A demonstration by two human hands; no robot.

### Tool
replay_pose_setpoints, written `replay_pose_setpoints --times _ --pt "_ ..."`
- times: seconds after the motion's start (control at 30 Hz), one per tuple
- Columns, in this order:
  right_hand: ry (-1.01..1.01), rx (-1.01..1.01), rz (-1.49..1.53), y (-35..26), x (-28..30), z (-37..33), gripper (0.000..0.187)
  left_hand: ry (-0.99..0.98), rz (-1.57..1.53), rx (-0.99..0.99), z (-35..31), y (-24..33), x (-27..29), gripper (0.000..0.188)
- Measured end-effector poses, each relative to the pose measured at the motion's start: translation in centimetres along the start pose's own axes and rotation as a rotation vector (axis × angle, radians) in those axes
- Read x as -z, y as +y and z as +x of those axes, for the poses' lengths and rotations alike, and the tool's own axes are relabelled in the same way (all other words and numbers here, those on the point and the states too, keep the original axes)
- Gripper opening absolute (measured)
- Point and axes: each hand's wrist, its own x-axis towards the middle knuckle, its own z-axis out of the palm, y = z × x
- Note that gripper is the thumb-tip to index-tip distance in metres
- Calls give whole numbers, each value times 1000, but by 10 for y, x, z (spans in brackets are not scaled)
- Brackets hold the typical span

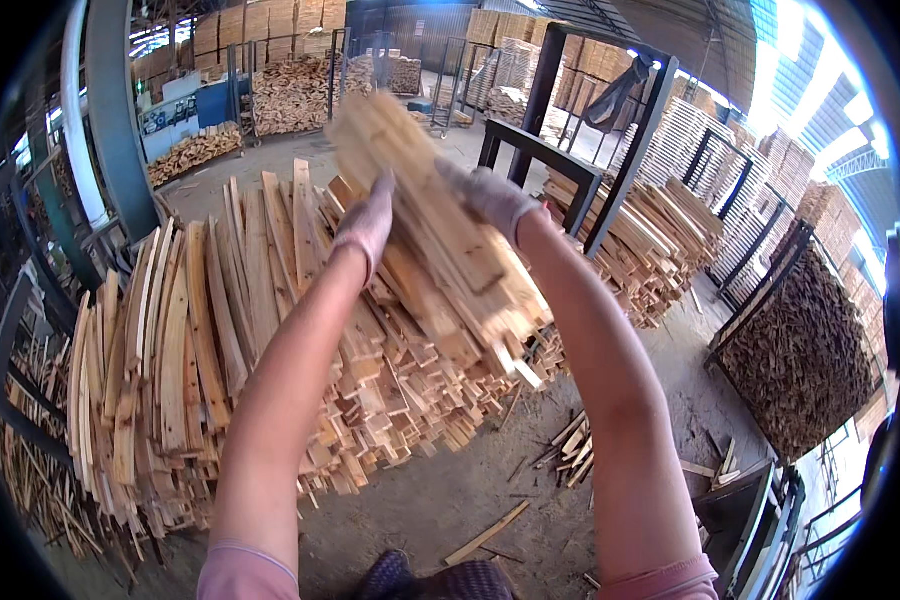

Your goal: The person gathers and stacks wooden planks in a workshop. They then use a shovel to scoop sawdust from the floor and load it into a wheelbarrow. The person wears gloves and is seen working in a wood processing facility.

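Leftmost: a blue-grey post (120, 130) stands upright behind a heap of thin sticks (60, 510), which lies low along the edge of the view. Next to the heap, a broad stack of boards (200, 320) spreads toward the centre; its boards lie side by side, their near ends uneven.

Left of centre, the person's left hand (367, 225), in a pale glove, grasps the left side of a bundle of boards (425, 200). Thumb lies along the wood; the remaining fingers are mostly hidden. Bundle is located at the centre, over the right part of the stack, slanting from upper left to lower right. Its far end is blurred; whether its underside touches the stack cannot be told. Right hand (492, 200), similarly gloved, grasps the bundle's opposite side; blur obscures the individual fingers.

Below and right of the bundle, loose wood pieces (573, 450) lie on the floor. Just beyond the right hand stands a black metal frame (633, 155), a dark cloth (618, 95) hung on its upper part. Beside the frame, a second stack (660, 235) of boards. Far right: a tall, dark brown pile (800, 350) of small pieces, framed by metal bars.
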Motion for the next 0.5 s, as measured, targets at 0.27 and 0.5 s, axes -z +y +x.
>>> replay_pose_setpoints --times 0.27,0.5 --pt "625 -20 -1046 80 61 23 92 197 733 -274 36 -108 -1 99" --pt "785 791 -1238 101 54 -33 57 -37 903 -554 89 -166 42 58"
